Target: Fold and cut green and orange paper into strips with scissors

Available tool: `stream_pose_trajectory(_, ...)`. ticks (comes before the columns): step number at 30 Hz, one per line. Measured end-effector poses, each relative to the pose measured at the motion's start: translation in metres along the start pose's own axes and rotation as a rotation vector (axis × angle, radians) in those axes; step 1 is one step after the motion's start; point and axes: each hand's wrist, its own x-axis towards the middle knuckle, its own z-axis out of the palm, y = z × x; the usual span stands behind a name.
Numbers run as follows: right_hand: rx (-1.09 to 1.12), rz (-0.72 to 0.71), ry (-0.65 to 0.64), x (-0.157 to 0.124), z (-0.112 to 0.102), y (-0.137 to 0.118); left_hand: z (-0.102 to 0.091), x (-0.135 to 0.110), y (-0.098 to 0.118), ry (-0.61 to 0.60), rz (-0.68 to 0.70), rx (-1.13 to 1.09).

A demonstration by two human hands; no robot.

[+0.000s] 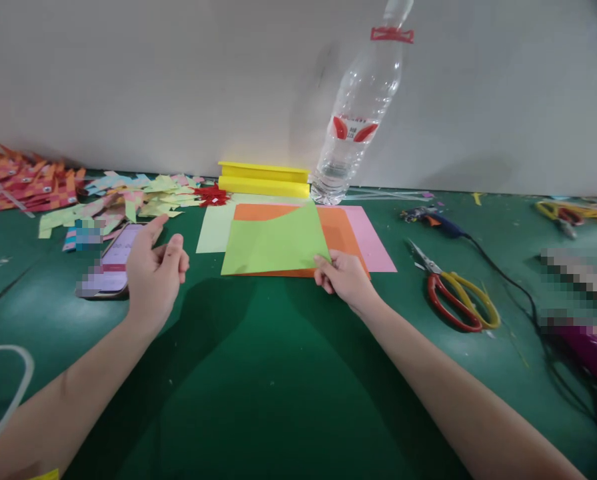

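A green paper sheet (273, 243) lies curled on top of an orange sheet (341, 230), with a pink sheet (376, 243) and a pale green sheet (214, 230) under them on the green table (258, 360). My right hand (346, 279) pinches the green sheet's near right corner, lifting it slightly. My left hand (153, 273) hovers with loosely curled fingers and nothing in it, beside a phone (113, 263) lying flat on the table.
A clear plastic bottle (358, 113) stands at the back by a yellow holder (263, 179). Scissors (456, 293) and a glue gun (436, 220) with its cable lie on the right. Piles of paper scraps (128, 200) and woven pieces (23, 183) fill the back left.
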Motion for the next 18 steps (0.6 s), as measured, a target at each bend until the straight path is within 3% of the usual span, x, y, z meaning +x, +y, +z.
stream_pose_trajectory(2, -0.022, 0.033, -0.077, -0.003, 0.003, 0.0, 0.002, -0.005, 0.001, -0.053, 0.166, 0.113)
stream_pose_trajectory(3, -0.027, 0.048, -0.117, -0.005, 0.006, -0.001, 0.005, -0.009, 0.001, -0.141, 0.261, 0.194)
stream_pose_trajectory(6, -0.053, 0.081, -0.192, -0.011, 0.014, -0.002, 0.019, -0.027, -0.001, -0.595, 0.562, 0.499)
stream_pose_trajectory(9, -0.069, 0.09, -0.193, -0.012, 0.018, -0.001, 0.033, -0.041, -0.007, -0.878, 0.735, 0.664)
stream_pose_trajectory(13, -0.074, 0.105, -0.16, -0.004, 0.006, 0.001, 0.038, -0.044, -0.012, -0.986, 0.743, 0.747)
stream_pose_trajectory(16, -0.272, 0.072, 0.028, 0.001, -0.012, -0.002, 0.036, -0.042, -0.011, -0.999, 0.73, 0.743)
stream_pose_trajectory(18, -0.563, -0.058, 0.207, -0.001, -0.018, -0.007, 0.036, -0.041, -0.011, -0.999, 0.735, 0.732)
